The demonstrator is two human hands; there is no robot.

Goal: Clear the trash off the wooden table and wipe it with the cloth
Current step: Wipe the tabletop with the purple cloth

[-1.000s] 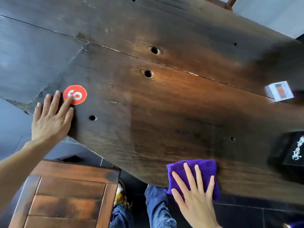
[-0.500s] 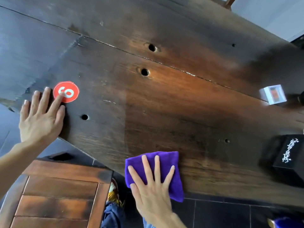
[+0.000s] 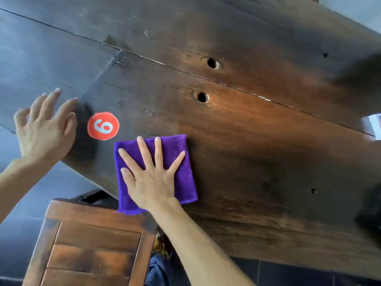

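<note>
The right hand [image 3: 153,178] lies flat with its fingers spread wide on the folded purple cloth [image 3: 181,162], pressing it down rather than gripping it. The cloth sits at the near left of the tabletop [image 3: 247,141], one corner hanging just past the near edge above the wooden chair [image 3: 90,244] that stands below. The left hand [image 3: 44,129] is open too, fingers loosely fanned and blurred, at the tabletop's left edge and holding nothing; whether it touches the wood cannot be told. Just beside it, and just beyond the cloth's far left corner, lies a round red disc marked with a white numeral [image 3: 103,126], which looks like a table marker, not trash. Judging by how things lie, the clearing part appears mostly done: the broad middle of the tabletop shows only bare dark wood, its plank seam and a few holes. A small pale box [image 3: 373,125] is cut off at the right edge of the view, and a dark blurred object [image 3: 371,211] sits at the near right; what either is cannot be told, and they may need lifting or wiping around. The wiping seems under way at the near left corner, with the far planks and the right side likely left to cover.
</note>
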